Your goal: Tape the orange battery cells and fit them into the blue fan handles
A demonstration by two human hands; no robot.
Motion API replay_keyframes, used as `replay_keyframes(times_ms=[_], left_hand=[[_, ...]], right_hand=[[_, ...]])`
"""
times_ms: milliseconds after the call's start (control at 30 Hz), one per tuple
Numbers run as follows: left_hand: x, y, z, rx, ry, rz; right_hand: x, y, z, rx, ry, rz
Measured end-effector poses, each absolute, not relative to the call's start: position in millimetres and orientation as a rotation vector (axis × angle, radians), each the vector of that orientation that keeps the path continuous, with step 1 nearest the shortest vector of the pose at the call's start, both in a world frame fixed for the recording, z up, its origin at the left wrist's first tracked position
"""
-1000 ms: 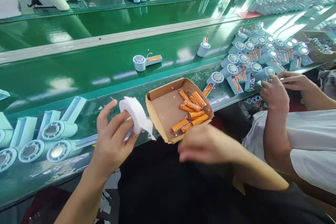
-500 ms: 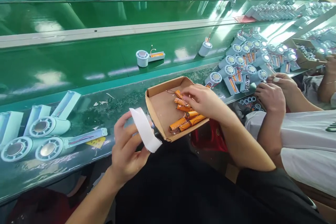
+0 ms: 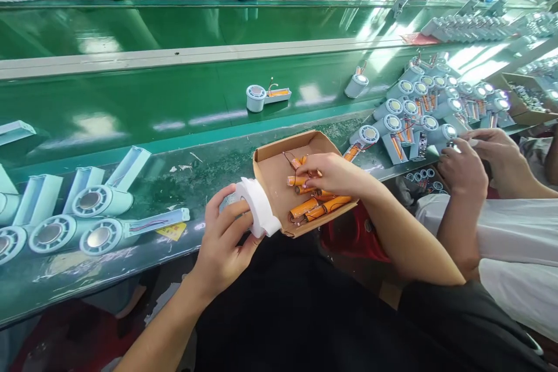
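My left hand (image 3: pixel 229 238) is closed around a roll of white tape (image 3: pixel 261 209), with fingers through its core. The roll is beside the near left edge of a shallow cardboard box (image 3: pixel 272 171). Several orange wrapped batteries (image 3: pixel 304 207) with thin dark wires lie in the box, mostly on its right side. My right hand (image 3: pixel 335 174) reaches into the box from the right, its thumb and fingers pinched on an orange battery (image 3: pixel 296 181) at the upper part of the pile.
Pale blue housings (image 3: pixel 102 200) stand at the left of the bench, and a crowd of housings with orange batteries (image 3: pixel 410 107) at the right. One housing (image 3: pixel 256 98) sits on the green belt (image 3: pixel 196 93). A co-worker's hands (image 3: pixel 464 165) work at the right; others work across.
My right hand's fingers have closed on a battery among the pile. The tape roll in my left hand has turned and come nearer the box. A co-worker's hand now reaches the housings across the belt.
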State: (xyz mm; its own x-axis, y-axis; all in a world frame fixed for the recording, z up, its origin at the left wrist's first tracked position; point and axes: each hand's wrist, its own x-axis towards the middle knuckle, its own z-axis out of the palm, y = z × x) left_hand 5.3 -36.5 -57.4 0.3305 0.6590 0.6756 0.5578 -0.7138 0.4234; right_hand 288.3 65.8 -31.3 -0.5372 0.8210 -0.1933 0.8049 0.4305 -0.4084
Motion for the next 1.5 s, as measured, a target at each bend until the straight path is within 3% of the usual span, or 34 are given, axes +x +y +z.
replay_keyframes(times_ms=[167,400,667,767,900,1033,1233,1333,1500], left_hand=[[3,-37,-59,2.459,1.177,1.317],[0,-38,-60,2.447,1.169,1.313],[2,-40,-62,2.454,1.203,1.242],[2,-41,-61,2.464,1.191,1.230],[1,-41,-60,2.455,1.199,1.208],[1,-40,-61,2.470,1.195,1.198],[-6,-40,-60,2.633,1.285,1.145],[-10,-40,-57,2.736,1.310,1.069],[-8,-38,-52,2.886,1.322,0.983]], right_hand=[[293,63,-28,-1.471,-2.231,0.993],[292,60,-20,-1.396,-1.908,0.968],[304,71,-25,-1.676,-2.379,0.605],[311,80,-28,-1.559,-2.583,0.504],[299,86,-33,-1.329,-2.852,0.616],[285,84,-40,-1.402,-2.880,0.696],[293,66,-27,-1.171,-1.843,1.064],[275,43,-18,-1.000,-1.389,1.031],[219,1,-28,-1.065,-1.172,0.839]])
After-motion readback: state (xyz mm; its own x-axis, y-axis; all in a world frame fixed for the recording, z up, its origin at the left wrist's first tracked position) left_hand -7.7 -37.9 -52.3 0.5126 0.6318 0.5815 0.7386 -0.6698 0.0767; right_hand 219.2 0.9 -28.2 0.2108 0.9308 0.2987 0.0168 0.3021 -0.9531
